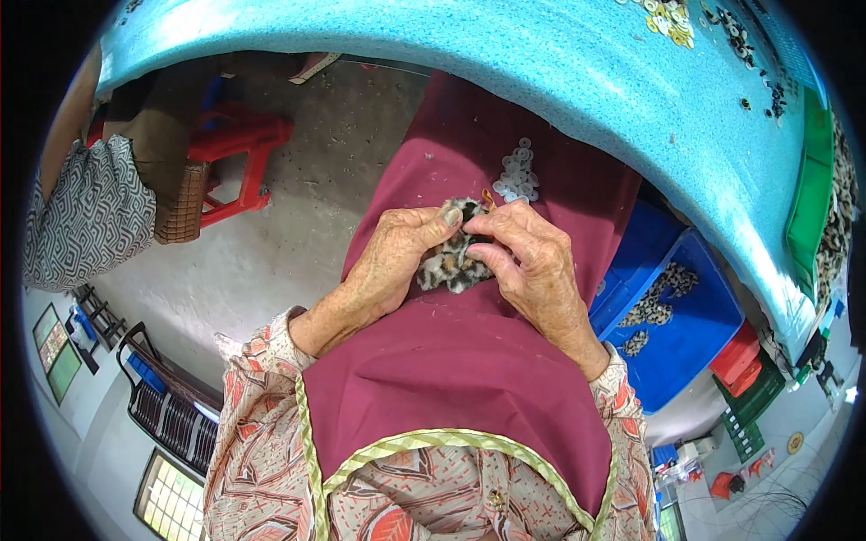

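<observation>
Patterned sleeves, two in number, entered from the lower edge and met over one maroon apron (460, 361) trimmed with a pale green braided border. Two hands worked at the middle of the apron, in the lap. One small piece of spotted black-and-white fabric (448, 261) lay between them, resting on the apron; its long axis ran on a slant, the upper end pointing toward the turquoise table (577, 81) and the lower end toward the wearer's left. The left hand (392, 261) had its fingers drawn together, the thumb pressed down on the upper end of the fabric. The right hand (532, 261) had its fingers curled and closed on the right edge of the same piece. A tiny orange bit showed just above the fabric; what it was could not be told.

One heap of small white rings (518, 173) sat on the apron just beyond the hands, too many and too small to count. More rings and dark beads lay scattered on the table beyond the apron. To the right of the apron stood two blue bins (695, 334), holding three clusters of the same spotted pieces. To the left of the apron stood one red stool (239, 144) on the concrete floor, and beside it another person's patterned sleeve (86, 216).
</observation>
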A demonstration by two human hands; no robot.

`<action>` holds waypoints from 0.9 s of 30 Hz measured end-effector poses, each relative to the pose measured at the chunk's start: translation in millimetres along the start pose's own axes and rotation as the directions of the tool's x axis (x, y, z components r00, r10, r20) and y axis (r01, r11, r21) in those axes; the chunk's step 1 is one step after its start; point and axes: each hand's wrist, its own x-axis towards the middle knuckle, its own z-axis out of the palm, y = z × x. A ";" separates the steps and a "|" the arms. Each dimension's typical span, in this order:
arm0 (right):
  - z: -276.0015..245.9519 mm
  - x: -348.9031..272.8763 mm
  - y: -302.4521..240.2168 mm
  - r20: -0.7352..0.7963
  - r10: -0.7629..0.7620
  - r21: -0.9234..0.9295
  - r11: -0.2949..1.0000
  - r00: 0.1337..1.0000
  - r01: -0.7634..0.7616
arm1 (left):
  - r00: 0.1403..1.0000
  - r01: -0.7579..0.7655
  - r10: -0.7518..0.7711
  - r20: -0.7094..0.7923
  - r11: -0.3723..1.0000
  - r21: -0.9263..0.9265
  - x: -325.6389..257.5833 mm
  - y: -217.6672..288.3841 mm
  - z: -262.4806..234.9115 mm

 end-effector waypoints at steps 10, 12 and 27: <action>-9.6 -5.7 30.2 0.059 0.094 0.290 0.951 0.994 -0.107 | 0.995 0.096 -0.093 0.029 0.985 -0.146 11.5 -10.6 -11.5; -7.0 -10.4 38.0 0.078 0.221 0.432 0.871 0.972 -0.233 | 0.995 0.095 -0.094 0.015 0.986 -0.137 10.4 -11.0 -10.3; -6.2 -6.4 21.8 0.032 0.088 0.213 0.973 0.996 -0.093 | 0.997 0.072 -0.071 0.005 0.989 -0.131 8.4 -6.3 -1.6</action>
